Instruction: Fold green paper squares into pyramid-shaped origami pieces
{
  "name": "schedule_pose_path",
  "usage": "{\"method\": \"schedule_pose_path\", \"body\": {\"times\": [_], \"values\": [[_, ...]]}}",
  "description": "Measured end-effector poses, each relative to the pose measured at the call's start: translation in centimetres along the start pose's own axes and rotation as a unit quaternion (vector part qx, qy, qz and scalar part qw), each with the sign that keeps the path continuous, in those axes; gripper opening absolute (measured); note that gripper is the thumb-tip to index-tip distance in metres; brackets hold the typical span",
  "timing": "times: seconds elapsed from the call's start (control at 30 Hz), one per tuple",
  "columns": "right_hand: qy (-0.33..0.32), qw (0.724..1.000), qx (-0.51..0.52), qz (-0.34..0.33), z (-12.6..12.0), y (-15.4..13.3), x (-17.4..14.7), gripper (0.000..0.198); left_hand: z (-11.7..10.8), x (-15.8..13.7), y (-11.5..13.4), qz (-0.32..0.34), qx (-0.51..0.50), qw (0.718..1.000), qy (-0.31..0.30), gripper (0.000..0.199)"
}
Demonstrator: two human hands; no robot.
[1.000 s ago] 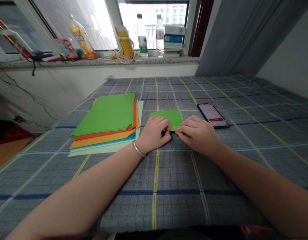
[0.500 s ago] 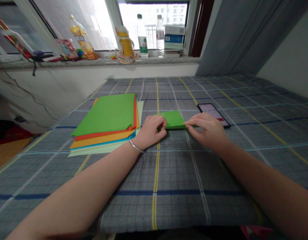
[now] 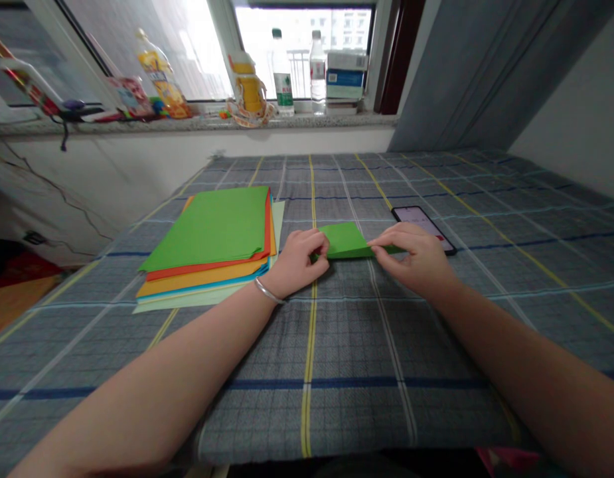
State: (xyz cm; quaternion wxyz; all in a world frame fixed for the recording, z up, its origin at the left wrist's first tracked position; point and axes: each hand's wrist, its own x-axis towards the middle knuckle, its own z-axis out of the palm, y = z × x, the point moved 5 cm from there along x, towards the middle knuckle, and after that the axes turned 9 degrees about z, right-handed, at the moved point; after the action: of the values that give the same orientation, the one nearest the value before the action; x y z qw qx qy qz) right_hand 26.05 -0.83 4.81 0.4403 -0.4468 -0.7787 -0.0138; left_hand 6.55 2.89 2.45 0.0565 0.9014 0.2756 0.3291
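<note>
A small folded piece of green paper [image 3: 344, 240] lies on the plaid cloth between my hands. My left hand [image 3: 303, 257] has its fingers curled on the paper's left end, and its fingertips are partly hidden. At the other end, my right hand [image 3: 409, 251] pinches the paper's right edge between thumb and fingers. Some green shows under the right palm. Left of my left hand sits a stack of coloured paper [image 3: 212, 226], green on top, with red, orange, blue and pale green sheets below.
A phone [image 3: 421, 222] with a lit screen lies just beyond my right hand. The plaid cloth [image 3: 356, 345] covers the table. Along the windowsill stand a yellow cup [image 3: 249, 89], a green-capped bottle [image 3: 283, 83], another clear bottle [image 3: 317, 76] and stacked boxes [image 3: 344, 78].
My right hand has shifted very slightly right along the paper's edge. Both hands keep their hold, and the view has moved a little.
</note>
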Motion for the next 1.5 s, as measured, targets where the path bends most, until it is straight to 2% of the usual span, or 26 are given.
{"method": "schedule_pose_path", "body": {"times": [0.3, 0.67, 1.0, 1.13, 1.23, 1.3, 1.37, 1.43, 1.5], "values": [[0.019, 1.000, -0.005, 0.020, -1.4, 0.6, 0.4, 0.012, 0.0, 0.0, 0.1, 0.004, 0.008, 1.000, -0.004, 0.008], [0.009, 1.000, 0.000, 0.030, -1.4, 1.0, 0.4, 0.010, 0.0, -0.1, -0.1, -0.001, -0.003, 1.000, -0.002, 0.011], [0.035, 0.999, 0.003, 0.036, -2.9, 1.6, 0.8, 0.012, -0.2, 0.0, -0.2, -0.009, 0.002, 1.000, -0.001, 0.013], [0.060, 0.995, -0.002, 0.074, -4.0, 2.7, 1.0, 0.012, -0.5, -0.2, -1.0, -0.029, 0.000, 0.999, 0.024, 0.016], [0.043, 0.998, -0.006, 0.051, -4.0, 2.6, 1.0, 0.012, -1.0, -0.4, -1.2, -0.046, 0.014, 0.996, 0.069, 0.012], [0.029, 0.999, -0.015, 0.022, -3.5, 2.1, 0.9, 0.011, -1.3, -0.5, -0.9, -0.042, 0.036, 0.994, 0.094, 0.001], [0.023, 0.999, -0.026, 0.003, -2.8, 1.5, 0.7, 0.011, -1.3, -0.5, -0.2, -0.015, 0.066, 0.994, 0.084, 0.019], [0.003, 0.999, -0.029, -0.017, -2.0, 0.8, 0.4, 0.011, -0.7, -0.4, 0.9, 0.031, 0.099, 0.994, 0.038, 0.040], [-0.019, 0.999, -0.030, -0.036, -1.3, 0.0, 0.1, 0.012, 0.1, -0.3, 1.9, 0.083, 0.123, 0.989, -0.022, 0.047]]}}
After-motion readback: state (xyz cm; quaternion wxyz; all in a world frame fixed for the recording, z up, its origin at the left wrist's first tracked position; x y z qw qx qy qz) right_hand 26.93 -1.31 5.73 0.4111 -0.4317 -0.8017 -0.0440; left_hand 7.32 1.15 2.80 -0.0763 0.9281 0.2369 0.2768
